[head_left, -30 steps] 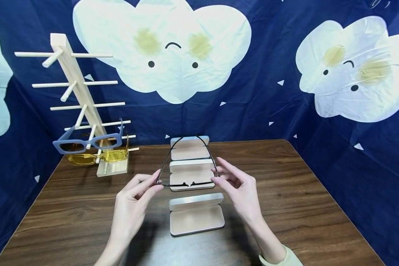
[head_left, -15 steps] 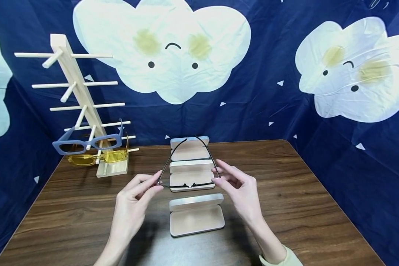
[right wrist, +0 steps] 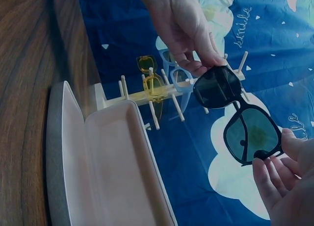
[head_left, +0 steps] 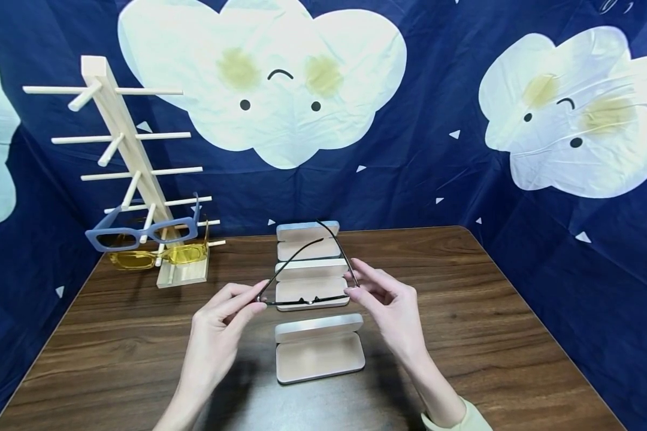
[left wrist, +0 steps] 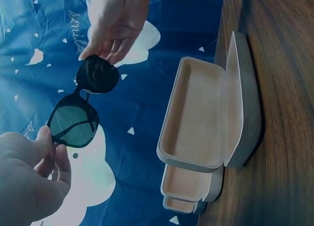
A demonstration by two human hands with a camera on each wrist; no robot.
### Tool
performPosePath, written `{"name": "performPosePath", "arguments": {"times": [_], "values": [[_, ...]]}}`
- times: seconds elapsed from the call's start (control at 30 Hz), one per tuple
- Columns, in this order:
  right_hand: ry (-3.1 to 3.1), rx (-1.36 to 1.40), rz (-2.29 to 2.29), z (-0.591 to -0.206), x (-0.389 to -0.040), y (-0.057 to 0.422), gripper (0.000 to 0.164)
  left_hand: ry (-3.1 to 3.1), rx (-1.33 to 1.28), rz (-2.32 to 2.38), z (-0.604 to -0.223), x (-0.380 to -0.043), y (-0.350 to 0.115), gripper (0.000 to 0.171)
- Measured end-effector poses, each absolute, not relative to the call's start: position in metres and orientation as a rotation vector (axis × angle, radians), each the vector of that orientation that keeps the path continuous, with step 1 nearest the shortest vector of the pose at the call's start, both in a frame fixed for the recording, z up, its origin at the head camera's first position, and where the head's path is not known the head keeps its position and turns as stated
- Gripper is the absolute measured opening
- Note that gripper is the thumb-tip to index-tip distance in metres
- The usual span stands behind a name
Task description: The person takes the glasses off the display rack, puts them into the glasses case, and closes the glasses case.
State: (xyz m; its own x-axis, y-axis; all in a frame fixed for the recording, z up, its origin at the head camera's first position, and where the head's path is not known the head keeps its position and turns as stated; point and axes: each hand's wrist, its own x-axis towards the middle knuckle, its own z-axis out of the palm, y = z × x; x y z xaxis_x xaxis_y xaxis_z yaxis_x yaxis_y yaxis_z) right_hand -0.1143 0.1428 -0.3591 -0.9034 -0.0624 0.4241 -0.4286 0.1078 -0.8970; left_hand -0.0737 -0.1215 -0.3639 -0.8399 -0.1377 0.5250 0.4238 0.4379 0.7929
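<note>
Black sunglasses [head_left: 302,301] with dark lenses are held in the air between both hands, above the open cases. My left hand [head_left: 215,335] pinches the left end of the frame near the hinge. The right end is pinched by my right hand [head_left: 390,311]. In the head view the left temple arm slants inward over the cases, while the right one points away from me. Both dark lenses [left wrist: 73,124] show in the wrist views. Below the sunglasses, the nearest glasses case [head_left: 320,357] lies open with a beige lining and nothing inside.
Behind it stand a middle open case [head_left: 310,270] and a far open case [head_left: 308,249]. At the left, a wooden display stand [head_left: 124,137] carries blue glasses [head_left: 115,238] and yellow glasses [head_left: 183,254]. Blue cloth [head_left: 437,179] hangs behind the brown table [head_left: 463,335].
The left temple arm of the sunglasses has swung inward to the right, its tip coming nearer. My left hand has shifted slightly right; my right hand has hardly moved.
</note>
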Motion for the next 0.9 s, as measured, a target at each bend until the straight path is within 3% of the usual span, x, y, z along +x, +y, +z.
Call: {"name": "performPosePath", "arguments": {"times": [0.3,0.9], "values": [[-2.116,0.491,1.846,-0.3587,-0.1151,0.1436,0.038,-2.158,-0.270,-1.389,-0.3654,-0.0753,-0.1216,0.036],[-2.086,0.600,1.958,-0.3598,-0.1144,0.1470,0.048,-2.166,-0.291,-1.377,-0.3684,-0.0771,-0.1230,0.033]]}}
